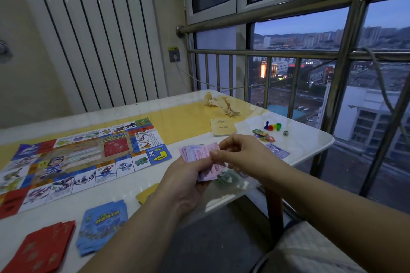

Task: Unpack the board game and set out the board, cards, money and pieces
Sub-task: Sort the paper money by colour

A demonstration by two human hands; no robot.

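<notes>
The colourful game board (pixel 75 159) lies unfolded flat on the left of the table. My left hand (pixel 184 184) grips a fanned stack of pink and purple play money (pixel 197 153) above the table's front edge. My right hand (pixel 239 153) pinches the top notes of that stack. A greenish pile of notes (pixel 226 178) lies under my hands, and a blue note (pixel 277 150) lies to the right. A red card stack (pixel 42 248) and a blue card stack (pixel 103 226) sit at the front left. Coloured pawns (pixel 273 126), a die (pixel 286 133) and small tokens (pixel 264 136) lie at the right.
A yellow rule booklet (pixel 223 127) lies behind my hands, a small wooden figure (pixel 221 104) stands at the table's back, and a yellow card (pixel 146 194) peeks out by my left wrist. A steel railing (pixel 295 73) and window bound the table's right side.
</notes>
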